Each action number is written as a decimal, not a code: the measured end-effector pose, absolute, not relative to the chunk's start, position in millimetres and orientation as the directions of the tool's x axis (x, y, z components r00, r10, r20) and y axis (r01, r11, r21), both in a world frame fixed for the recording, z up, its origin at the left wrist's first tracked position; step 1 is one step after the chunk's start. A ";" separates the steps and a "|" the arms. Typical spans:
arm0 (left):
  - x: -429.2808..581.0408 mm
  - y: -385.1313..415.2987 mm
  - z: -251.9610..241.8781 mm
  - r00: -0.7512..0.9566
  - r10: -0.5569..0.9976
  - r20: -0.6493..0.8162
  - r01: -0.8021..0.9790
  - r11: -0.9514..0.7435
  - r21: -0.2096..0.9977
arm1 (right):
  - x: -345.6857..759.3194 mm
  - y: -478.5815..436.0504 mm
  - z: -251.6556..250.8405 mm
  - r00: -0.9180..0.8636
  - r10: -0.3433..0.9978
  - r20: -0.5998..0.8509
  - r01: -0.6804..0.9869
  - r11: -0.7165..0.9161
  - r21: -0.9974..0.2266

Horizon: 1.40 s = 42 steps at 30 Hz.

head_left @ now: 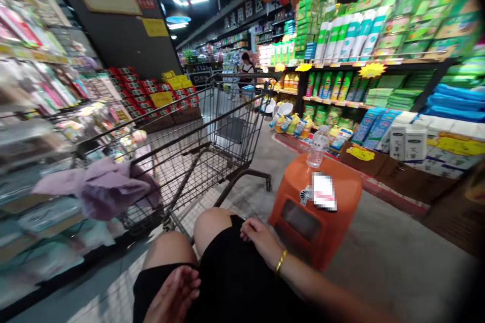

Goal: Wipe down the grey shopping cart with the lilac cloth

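Now both hands rest on the lap, holding nothing

The left hand (175, 290) lies palm up on the black shorts (227, 272) over the left thigh, at the bottom edge of the view. Its fingers are loosely curled in and grasp nothing. The right hand (259, 237) lies palm down on the same shorts just behind the right knee, its fingers relaxed, slightly bent and closed on nothing. A gold bangle (281, 261) circles its wrist. The shorts cover both thighs, with the bare knees beyond their hem.

Just beside the right hand, an orange plastic stool (333, 232) stands on the floor. A clear water bottle (317, 147) stands upright at the far edge of the stool's top. A small white-and-red item (324, 192), too blurred to tell, lies near the middle of that top. Ahead of the knees is a wire shopping cart (212, 131), with a lilac cloth (102, 186) draped over its near left rim. Stocked shelves (379, 60) line the right side of the aisle, and another person (247, 65) stands far down it.
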<state>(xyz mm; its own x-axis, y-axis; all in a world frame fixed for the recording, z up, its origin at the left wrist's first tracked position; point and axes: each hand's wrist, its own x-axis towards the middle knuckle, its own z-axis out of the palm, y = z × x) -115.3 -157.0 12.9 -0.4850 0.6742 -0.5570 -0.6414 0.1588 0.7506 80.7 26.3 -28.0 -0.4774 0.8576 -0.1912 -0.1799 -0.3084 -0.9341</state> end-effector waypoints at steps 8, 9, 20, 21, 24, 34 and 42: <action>-112.9 -155.8 37.3 -0.533 0.780 -0.327 -0.577 -0.052 0.815 | 34.9 30.8 8.5 -0.618 0.785 -0.048 -0.190 -0.209 -0.959; -115.7 -153.3 42.1 -0.550 0.782 -0.293 -0.566 -0.091 0.819 | 27.5 31.6 15.0 -0.634 0.773 -0.032 -0.194 -0.199 -0.961; -157.0 -121.1 153.8 -0.564 0.815 0.130 -0.323 -0.363 0.874 | -32.5 40.7 137.0 -0.771 0.604 0.201 -0.331 -0.111 -0.937; -158.3 -118.8 162.8 -0.553 0.817 0.164 -0.310 -0.384 0.870 | -35.1 40.1 147.7 -0.779 0.589 0.217 -0.341 -0.108 -0.934; -159.2 -114.5 188.6 -0.527 0.811 0.254 -0.273 -0.445 0.853 | -40.2 35.9 178.1 -0.793 0.537 0.288 -0.399 -0.099 -0.912; -148.9 -119.9 257.7 -0.391 0.822 0.413 -0.252 -0.528 0.811 | -38.1 17.2 254.8 -0.780 0.407 0.475 -0.545 -0.070 -0.835; -119.6 -145.0 317.4 -0.245 0.839 0.485 -0.167 -0.529 0.832 | -6.0 -3.8 318.9 -0.835 0.119 0.538 -0.550 -0.208 -0.808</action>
